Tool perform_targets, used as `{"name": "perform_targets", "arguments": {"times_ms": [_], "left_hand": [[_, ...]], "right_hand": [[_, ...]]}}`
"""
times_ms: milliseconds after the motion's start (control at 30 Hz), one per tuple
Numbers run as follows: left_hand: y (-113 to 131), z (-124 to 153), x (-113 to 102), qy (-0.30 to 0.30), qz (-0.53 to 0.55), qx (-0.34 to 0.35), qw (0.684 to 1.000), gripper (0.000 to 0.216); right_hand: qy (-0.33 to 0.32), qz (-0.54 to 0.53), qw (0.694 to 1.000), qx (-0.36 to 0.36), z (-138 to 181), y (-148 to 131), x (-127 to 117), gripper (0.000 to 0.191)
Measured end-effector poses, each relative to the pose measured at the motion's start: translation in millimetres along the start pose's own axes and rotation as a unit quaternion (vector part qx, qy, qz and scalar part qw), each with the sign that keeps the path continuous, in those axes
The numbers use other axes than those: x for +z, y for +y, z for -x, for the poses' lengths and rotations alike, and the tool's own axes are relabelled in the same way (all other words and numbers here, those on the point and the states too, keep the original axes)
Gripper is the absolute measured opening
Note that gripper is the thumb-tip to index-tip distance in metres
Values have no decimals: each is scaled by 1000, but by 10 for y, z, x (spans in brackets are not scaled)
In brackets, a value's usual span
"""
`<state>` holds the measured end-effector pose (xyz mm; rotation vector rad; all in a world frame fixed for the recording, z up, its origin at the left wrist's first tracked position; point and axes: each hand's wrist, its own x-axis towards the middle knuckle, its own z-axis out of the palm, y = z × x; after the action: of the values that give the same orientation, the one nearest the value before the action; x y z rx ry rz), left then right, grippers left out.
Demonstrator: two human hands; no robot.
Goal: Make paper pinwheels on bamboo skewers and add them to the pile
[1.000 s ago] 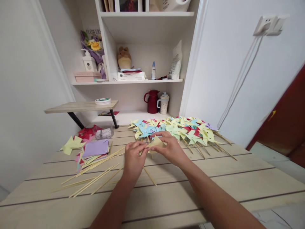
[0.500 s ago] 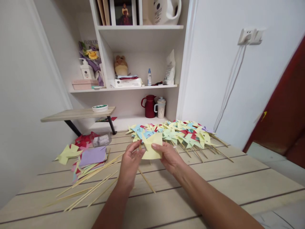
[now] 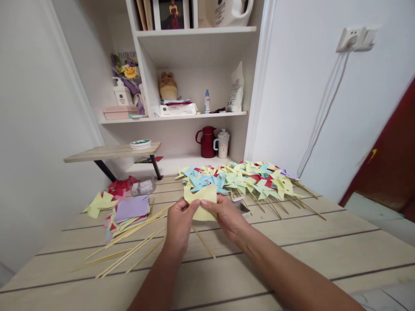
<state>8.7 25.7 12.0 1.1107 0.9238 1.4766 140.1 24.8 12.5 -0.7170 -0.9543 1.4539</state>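
Note:
Between my two hands is a yellow paper pinwheel piece [image 3: 205,212], held up over the table. My left hand [image 3: 180,220] pinches its left side, thumb at the paper's middle. From the other side my right hand [image 3: 229,215] grips it, its thumb tip meeting the left one; the fingers behind the paper are hidden. Below the paper a thin wooden stick [image 3: 204,242] slants down on the table. Just beyond my hands lie many finished paper pinwheels [image 3: 238,179] on sticks. A small grey box [image 3: 242,207] is partly behind my right hand.
To the left are loose wooden sticks [image 3: 129,255], a stack of coloured paper [image 3: 132,208], a yellow pinwheel blank [image 3: 100,204] and a clear plastic box [image 3: 142,187]. A small raised stand [image 3: 113,153] and the shelf unit [image 3: 175,119] border the back.
My left thumb and fingers have moved right onto the paper, meeting my right thumb at its middle. The view has shifted slightly, and the grey box now shows beside my right hand.

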Motion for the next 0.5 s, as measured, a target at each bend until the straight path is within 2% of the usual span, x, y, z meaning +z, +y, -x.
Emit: {"name": "perform_targets", "arguments": {"times_ms": [100, 233, 267, 367, 433, 500], "left_hand": [[30, -15, -47, 6, 31, -43, 999, 42], [79, -78, -148, -11, 73, -106, 992, 44], [85, -93, -169, -17, 78, -117, 990, 43], [80, -117, -203, -37, 87, -135, 986, 41], [66, -122, -211, -47, 92, -141, 985, 40], [51, -126, -216, -50, 98, -143, 984, 40]], "right_hand": [[19, 51, 998, -41, -20, -36, -62, 25], [75, 170, 965, -186, -46, -191, -211, 21], [72, 212, 948, -227, -40, -238, -241, 21], [34, 362, 861, -356, 9, -351, -275, 10], [-15, 424, 816, -392, 47, -377, -256, 11], [-59, 460, 789, -403, 71, -368, -225, 17]]}}
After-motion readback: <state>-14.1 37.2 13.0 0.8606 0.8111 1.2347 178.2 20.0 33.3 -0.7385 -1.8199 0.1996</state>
